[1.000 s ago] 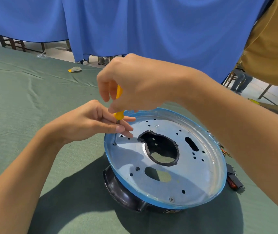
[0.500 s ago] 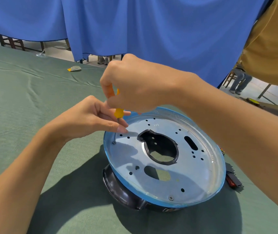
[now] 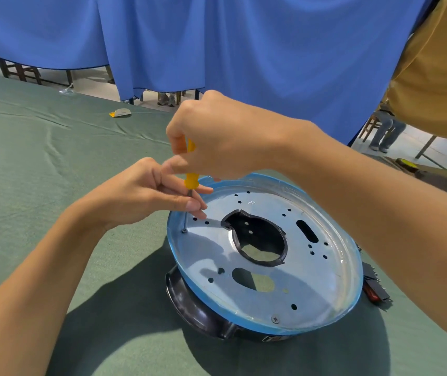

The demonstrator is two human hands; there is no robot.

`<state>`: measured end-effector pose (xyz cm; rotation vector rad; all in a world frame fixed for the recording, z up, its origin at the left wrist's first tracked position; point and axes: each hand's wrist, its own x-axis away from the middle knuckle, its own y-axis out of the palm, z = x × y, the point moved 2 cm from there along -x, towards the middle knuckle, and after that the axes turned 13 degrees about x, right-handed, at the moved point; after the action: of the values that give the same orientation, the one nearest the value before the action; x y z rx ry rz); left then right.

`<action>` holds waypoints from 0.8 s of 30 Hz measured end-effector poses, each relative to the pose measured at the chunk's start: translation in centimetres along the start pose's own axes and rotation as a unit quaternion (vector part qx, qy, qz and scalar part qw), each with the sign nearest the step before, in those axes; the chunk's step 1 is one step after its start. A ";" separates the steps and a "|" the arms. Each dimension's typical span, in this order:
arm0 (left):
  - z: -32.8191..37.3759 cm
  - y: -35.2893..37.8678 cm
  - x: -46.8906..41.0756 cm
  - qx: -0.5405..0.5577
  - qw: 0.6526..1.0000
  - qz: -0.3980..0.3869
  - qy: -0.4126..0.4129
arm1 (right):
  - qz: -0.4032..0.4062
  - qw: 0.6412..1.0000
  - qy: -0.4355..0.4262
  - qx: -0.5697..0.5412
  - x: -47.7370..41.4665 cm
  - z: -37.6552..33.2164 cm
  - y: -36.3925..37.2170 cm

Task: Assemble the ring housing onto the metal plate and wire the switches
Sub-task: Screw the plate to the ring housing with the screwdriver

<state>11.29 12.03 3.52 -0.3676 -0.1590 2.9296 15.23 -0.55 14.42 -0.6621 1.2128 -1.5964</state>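
While the left hand [image 3: 146,194] pinches its shaft, the right hand [image 3: 216,137] clenches the screwdriver [image 3: 190,180] over the metal plate [image 3: 311,283].

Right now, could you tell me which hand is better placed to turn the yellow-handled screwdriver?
The right hand: it already wraps the yellow-handled screwdriver from above, while the left hand only pinches the shaft, steadying its tip at the screw in the round metal plate.

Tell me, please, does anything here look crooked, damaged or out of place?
Nothing is clearly wrong. The metal plate sits tilted on the black ring housing, its near-left side higher, perhaps because only one screw looks seated.
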 end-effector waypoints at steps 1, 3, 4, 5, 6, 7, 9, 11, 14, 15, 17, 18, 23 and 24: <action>0.0 -0.1 0.1 0.003 1.000 -0.016 -0.011 | -0.014 1.000 -0.007 -0.009 0.1 0.0 -0.2; -0.1 -0.1 0.2 0.004 0.999 -0.036 -0.032 | -0.034 0.999 -0.011 -0.035 0.4 0.0 -0.6; -0.1 0.0 0.3 0.005 0.999 -0.038 -0.036 | -0.037 0.998 -0.005 -0.053 0.5 0.1 -0.6; 0.0 0.2 0.3 0.007 0.999 -0.029 -0.035 | -0.033 0.997 0.005 -0.063 0.6 0.1 -0.7; 0.3 0.3 0.3 0.010 0.999 -0.012 -0.029 | -0.024 0.998 0.014 -0.052 0.5 0.0 -0.5; 0.6 0.3 0.2 0.010 1.000 0.014 -0.016 | -0.014 0.999 0.020 -0.025 0.3 0.0 -0.3; 1.2 0.3 0.2 0.007 0.997 0.074 0.035 | 0.003 0.999 0.037 0.020 0.1 -0.1 0.4; 1.6 0.4 0.3 0.017 0.988 0.132 0.082 | 0.014 0.999 0.041 0.017 0.2 -0.3 0.5; 1.3 0.6 0.5 0.033 0.982 0.148 0.113 | 0.006 0.999 0.019 -0.027 0.7 0.5 -0.1; 1.2 0.8 0.6 0.046 0.984 0.127 0.112 | -0.002 0.998 0.013 -0.067 0.9 0.7 -0.5; 1.2 0.9 0.8 0.050 0.992 0.073 0.095 | -0.014 0.994 0.003 -0.109 1.2 0.9 -1.0; 1.2 0.9 0.8 0.038 0.994 0.051 0.088 | -0.010 0.995 0.004 -0.100 1.2 0.9 -1.0; 0.7 2.4 -0.5 0.003 0.974 0.164 0.159 | 0.068 0.996 0.044 -0.038 0.5 0.9 0.0; 0.5 2.6 -0.7 0.034 0.967 0.183 0.172 | 0.069 0.996 0.048 -0.027 0.3 0.9 0.2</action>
<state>11.36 9.32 3.78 -0.9803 0.0657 3.1470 15.98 -1.22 14.57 -0.5284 1.3468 -1.4979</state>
